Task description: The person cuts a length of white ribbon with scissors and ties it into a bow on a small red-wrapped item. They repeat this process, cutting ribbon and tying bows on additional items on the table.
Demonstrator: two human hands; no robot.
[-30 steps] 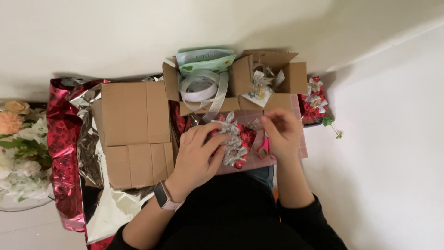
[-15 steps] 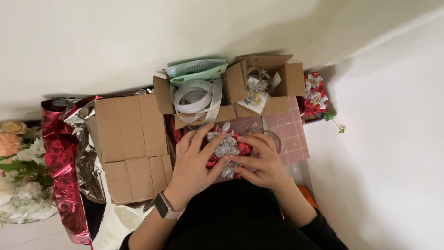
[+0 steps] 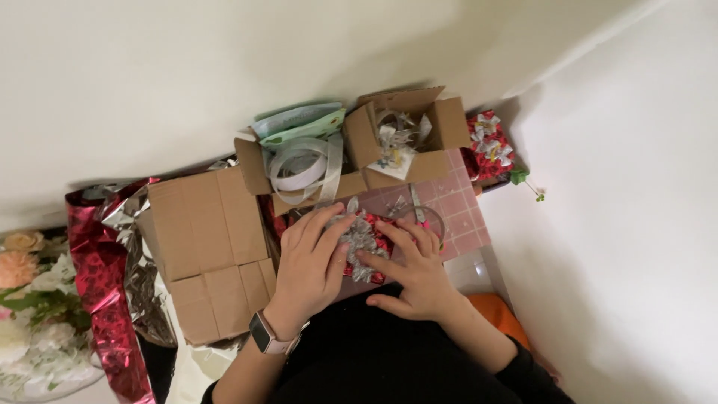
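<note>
Two hands are being pressed onto a silver and red bow [image 3: 363, 241] at the middle of the view, which is being held down on a pink gridded mat [image 3: 456, 209] just in front of the person's dark clothing.

At the far left, pale artificial flowers [image 3: 30, 299] are lying beside a crumpled sheet of red and silver foil [image 3: 105, 284]. Next to it, a flattened cardboard box [image 3: 209, 254] is being left untouched.

The left hand [image 3: 310, 262], with a watch at the wrist, is being laid flat on the left half of the bow, fingers spread and pointing away from the body. The right hand [image 3: 415, 265] is being laid on the right half, fingers spread, fingertips pressing into the loops. Half a second earlier the right hand was being curled more closely around the bow, and a second earlier it was being raised, pinching at the upper right edge; the pinching is now being replaced by flat pressing with both hands.

Behind the hands, an open box of white ribbon [image 3: 299, 168] and a second open box of small trimmings [image 3: 404, 135] are being kept against the wall. Farther right, another red and silver bow [image 3: 490, 146] is lying near the corner.
</note>
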